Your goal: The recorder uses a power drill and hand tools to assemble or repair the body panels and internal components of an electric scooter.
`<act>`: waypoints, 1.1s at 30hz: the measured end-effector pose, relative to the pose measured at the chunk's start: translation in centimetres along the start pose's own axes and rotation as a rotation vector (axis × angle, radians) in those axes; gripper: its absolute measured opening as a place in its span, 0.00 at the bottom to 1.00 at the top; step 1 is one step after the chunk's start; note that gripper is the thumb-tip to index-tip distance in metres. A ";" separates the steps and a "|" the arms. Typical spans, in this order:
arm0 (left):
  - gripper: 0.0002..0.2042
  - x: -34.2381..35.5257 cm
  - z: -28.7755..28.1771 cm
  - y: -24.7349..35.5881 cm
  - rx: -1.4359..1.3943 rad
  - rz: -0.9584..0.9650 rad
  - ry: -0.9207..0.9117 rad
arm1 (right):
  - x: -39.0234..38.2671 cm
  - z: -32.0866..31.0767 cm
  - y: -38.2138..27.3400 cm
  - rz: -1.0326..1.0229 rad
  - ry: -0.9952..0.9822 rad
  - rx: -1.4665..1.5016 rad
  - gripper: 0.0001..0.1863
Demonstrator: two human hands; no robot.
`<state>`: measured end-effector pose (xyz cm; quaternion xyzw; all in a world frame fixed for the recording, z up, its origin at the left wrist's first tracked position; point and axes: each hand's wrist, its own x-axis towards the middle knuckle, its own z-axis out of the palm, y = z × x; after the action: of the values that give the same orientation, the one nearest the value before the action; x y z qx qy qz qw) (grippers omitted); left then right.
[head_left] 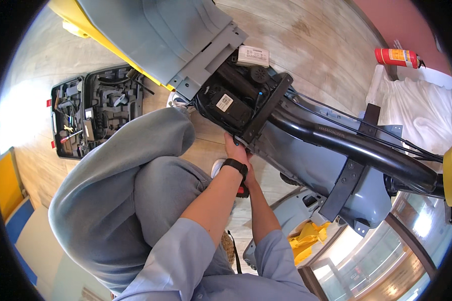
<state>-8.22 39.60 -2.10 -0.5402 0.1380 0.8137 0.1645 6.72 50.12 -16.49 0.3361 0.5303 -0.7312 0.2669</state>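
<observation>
A scooter body with grey panels and a black frame (260, 118) lies across the middle, its black main tube (346, 138) running off to the right. Against the near lower edge of the frame is my left hand (235, 147), a black band on its wrist. Its fingers curl round something dark that I cannot make out. Just right of it and partly hidden behind it, my right hand (250, 173) is closed. Below the wrists shows the end of a red-and-black tool (242, 191), seemingly in my right hand; most of it is covered.
An open black tool case (113, 95) with several hand tools lies on the floor at left. A grey panel with a yellow edge (160, 35) extends at the upper left. At right are a fire extinguisher (398, 57) and white sheeting (422, 100); a yellow part (309, 240) lies below the scooter.
</observation>
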 end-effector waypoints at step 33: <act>0.25 -0.5 0.2 -0.4 0.089 0.000 0.075 | 1.2 1.6 -2.9 0.144 -0.093 -0.053 0.34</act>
<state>-8.04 39.98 -1.57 -0.5625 0.1801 0.7859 0.1833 3.43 49.42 -15.34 0.3319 0.5108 -0.7106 0.3521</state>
